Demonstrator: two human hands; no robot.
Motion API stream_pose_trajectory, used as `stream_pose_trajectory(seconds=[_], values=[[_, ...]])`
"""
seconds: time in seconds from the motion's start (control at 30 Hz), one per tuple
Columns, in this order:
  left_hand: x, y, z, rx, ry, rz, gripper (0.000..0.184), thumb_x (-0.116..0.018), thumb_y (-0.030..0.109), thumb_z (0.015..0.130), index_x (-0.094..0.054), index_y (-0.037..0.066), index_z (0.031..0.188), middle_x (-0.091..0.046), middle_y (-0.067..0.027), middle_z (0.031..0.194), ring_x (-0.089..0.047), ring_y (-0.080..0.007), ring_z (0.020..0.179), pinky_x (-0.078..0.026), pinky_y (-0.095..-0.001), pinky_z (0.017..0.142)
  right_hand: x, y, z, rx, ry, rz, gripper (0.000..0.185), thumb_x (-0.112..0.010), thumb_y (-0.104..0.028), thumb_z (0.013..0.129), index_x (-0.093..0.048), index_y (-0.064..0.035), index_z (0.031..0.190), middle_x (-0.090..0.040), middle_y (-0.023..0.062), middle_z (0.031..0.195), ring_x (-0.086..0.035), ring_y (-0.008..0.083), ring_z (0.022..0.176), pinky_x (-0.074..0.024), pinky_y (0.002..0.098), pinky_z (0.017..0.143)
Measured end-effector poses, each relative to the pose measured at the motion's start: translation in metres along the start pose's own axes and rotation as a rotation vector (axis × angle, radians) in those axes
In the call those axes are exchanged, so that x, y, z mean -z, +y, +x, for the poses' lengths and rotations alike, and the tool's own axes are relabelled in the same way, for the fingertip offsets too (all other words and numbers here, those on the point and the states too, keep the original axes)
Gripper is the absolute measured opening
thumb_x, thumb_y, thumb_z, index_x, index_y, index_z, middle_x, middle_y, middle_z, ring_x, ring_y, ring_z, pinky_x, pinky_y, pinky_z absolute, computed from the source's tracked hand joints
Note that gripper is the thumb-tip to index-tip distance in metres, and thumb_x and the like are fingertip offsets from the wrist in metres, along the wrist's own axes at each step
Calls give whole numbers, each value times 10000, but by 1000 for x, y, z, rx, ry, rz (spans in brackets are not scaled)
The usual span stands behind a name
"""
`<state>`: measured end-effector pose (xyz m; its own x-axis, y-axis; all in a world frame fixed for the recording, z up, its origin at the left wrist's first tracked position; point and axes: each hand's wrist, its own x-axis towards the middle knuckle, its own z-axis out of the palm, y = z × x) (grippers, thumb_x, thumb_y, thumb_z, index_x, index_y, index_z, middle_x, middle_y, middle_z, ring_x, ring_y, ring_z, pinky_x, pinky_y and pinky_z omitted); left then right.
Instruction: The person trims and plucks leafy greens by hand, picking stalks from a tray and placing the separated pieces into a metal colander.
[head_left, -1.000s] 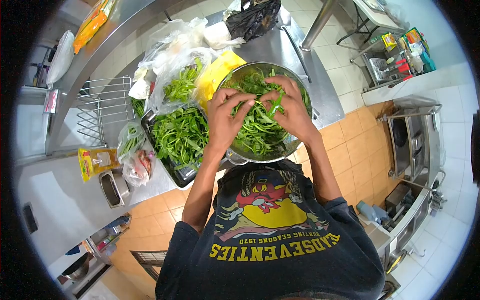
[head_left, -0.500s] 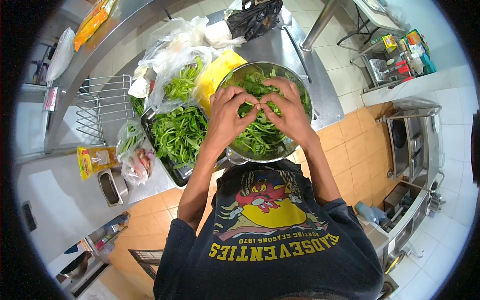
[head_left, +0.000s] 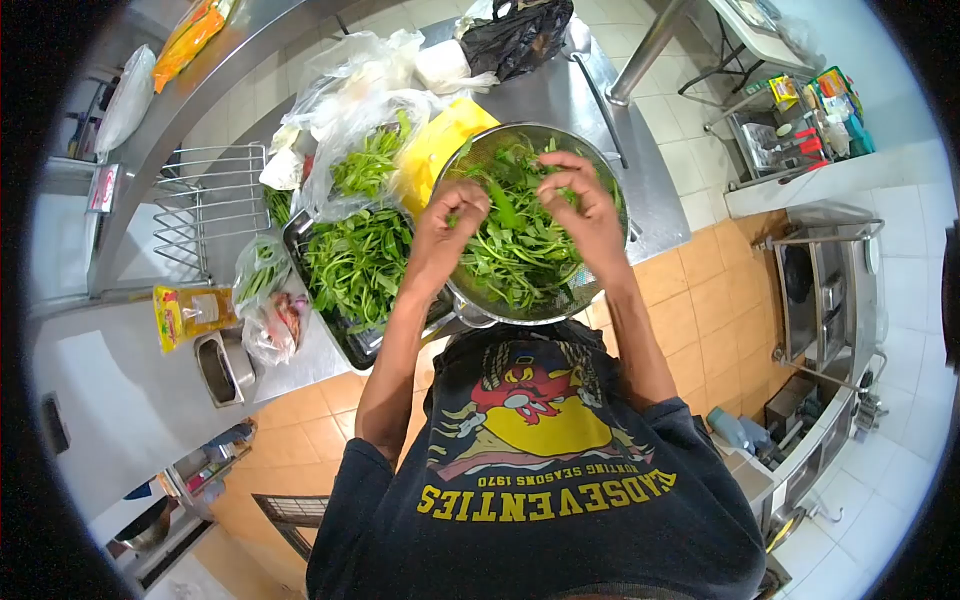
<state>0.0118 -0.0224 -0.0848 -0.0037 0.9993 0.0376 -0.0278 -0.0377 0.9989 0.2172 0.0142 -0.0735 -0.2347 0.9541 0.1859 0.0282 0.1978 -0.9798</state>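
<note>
A round metal strainer (head_left: 618,205) holds a heap of leafy green stems (head_left: 515,265). Over its left side is my left hand (head_left: 452,222), fingers curled in toward the thumb; whatever they hold is hidden. My right hand (head_left: 582,205) hovers above the strainer's right side, its bent fingers apart from the thumb. Between the hands, a bright green leaf (head_left: 506,207) shows slightly blurred over the heap. To the left, a dark tray (head_left: 362,348) carries more leafy greens (head_left: 357,265).
Behind the tray lies a clear plastic bag (head_left: 335,125) with greens, beside a yellow sheet (head_left: 435,150). A black bag (head_left: 515,40) sits at the steel table's far end. A wire rack (head_left: 210,205), a yellow packet (head_left: 190,315) and a metal container (head_left: 222,370) are at left.
My hands, which met fingertip to fingertip over a stem, have moved apart to the left and right. The bright leaf now shows between them. The view has shifted slightly.
</note>
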Motion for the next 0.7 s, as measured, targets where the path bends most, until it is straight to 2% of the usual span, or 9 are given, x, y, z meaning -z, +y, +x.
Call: stream_pose_trajectory(seconds=[0.07,0.17,0.3,0.43,0.47,0.57,0.6,0.7], values=[[14,-3,-4,129,33,-117,80,-601,158,991,-624,86,1016,-562,46,988,-488,-78,891,-396,-256,872,15,-8,1,-40,9,-11,89,-682,-65,883,-695,-69,971,-569,68,1283,-501,195,1225,-353,369,1075],[30,0,-11,178,108,-272,102,-597,193,1002,-630,100,1030,-566,53,969,-487,-67,884,-390,-251,855,28,6,0,-21,22,51,84,-689,-70,895,-703,-69,978,-570,68,1293,-500,190,1237,-369,353,1059],[47,-1,-23,211,219,-268,156,-587,253,1018,-633,107,1049,-587,64,925,-490,-63,850,-383,-240,817,32,14,-2,-122,73,186,77,-687,-74,909,-712,-51,978,-573,57,1271,-514,170,1210,-382,322,1040],[66,-4,-37,235,358,-266,192,-587,270,1021,-634,84,1033,-592,51,919,-489,-50,825,-384,-208,783,35,19,-4,-113,37,89,85,-692,-66,905,-719,-46,983,-579,50,1252,-516,167,1202,-378,326,1044],[81,-13,-42,279,350,-98,179,-596,249,1016,-636,75,1024,-592,42,900,-508,-53,845,-405,-216,799,36,22,-5,-101,30,70,92,-694,-73,906,-719,-42,989,-581,53,1247,-525,166,1185,-384,318,1036],[93,-6,-58,178,347,129,150,-627,214,998,-633,66,1012,-580,48,882,-521,-64,827,-425,-225,804,35,27,-6,-105,13,50,97,-699,-89,909,-719,-38,989,-616,48,1166,-559,151,1117,-409,299,996],[106,-17,-65,142,324,233,160,-670,185,963,-663,38,1026,-634,-1,877,-575,-103,828,-461,-260,789,34,25,-6,-144,10,60,102,-696,-95,912,-717,-38,995,-629,39,1123,-572,141,1079,-419,288,974],[112,-3,-83,62,260,732,175,-695,155,931,-698,25,1048,-686,-72,900,-627,-156,816,-492,-294,764,30,17,-6,-238,37,107,120,-686,-109,923,-710,-41,1018,-660,12,1006,-601,111,977,-444,258,912]])
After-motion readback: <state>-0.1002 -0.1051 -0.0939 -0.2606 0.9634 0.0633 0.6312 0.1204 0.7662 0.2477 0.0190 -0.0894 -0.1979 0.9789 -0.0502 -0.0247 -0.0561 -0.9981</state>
